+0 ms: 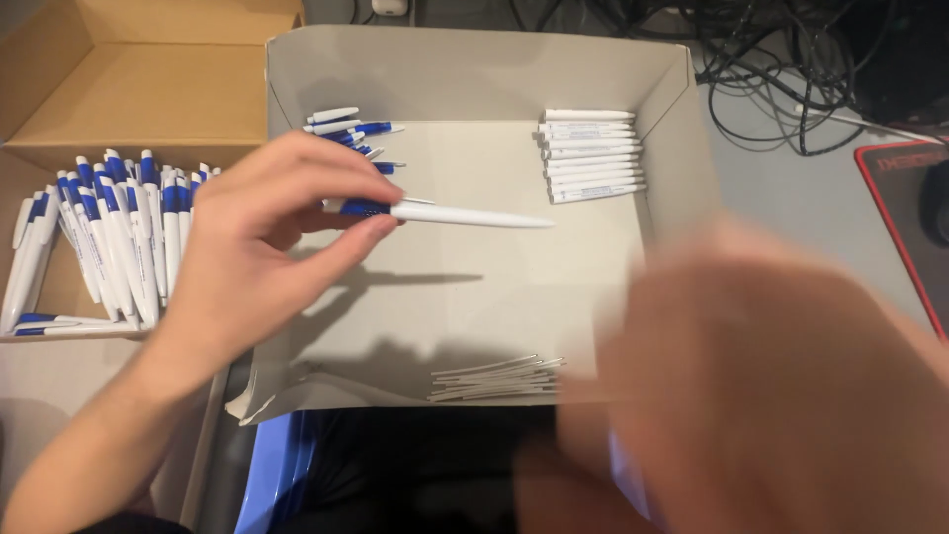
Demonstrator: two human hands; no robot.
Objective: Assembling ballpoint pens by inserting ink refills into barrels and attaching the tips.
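L fingers [371,225] are pinched w/ the thumb on the blue end of a pen [445,214]; the white barrel sticks out to the right, roughly level, held above the floor of the grey box [474,74]. Left hand [262,237] is curled, knuckles up, wrist coming in from the lower-left corner, and it throws a shadow on the box floor just below the pen.

Right hand [761,386] is a big blur close to the camera at lower right, covering the box's right-front corner; can't tell how far its fingers are open or whether it has hold of anything.

In the grey box: a small heap of blue clip parts [351,131] at the back left, just behind the held pen; a neat row of white barrels [591,155] stacked at the back right; a bundle of thin refills [497,379] at the front edge, near the blurred hand.

Left of the grey box, touching it, sits a brown carton [148,89] w/ a pile of finished blue-and-white pens [109,232], mostly standing on end, a few lying flat at the front. Black cables [791,69] lie tangled at the top right, on the desk, & a red-edged mat [905,213] shows at the right edge.
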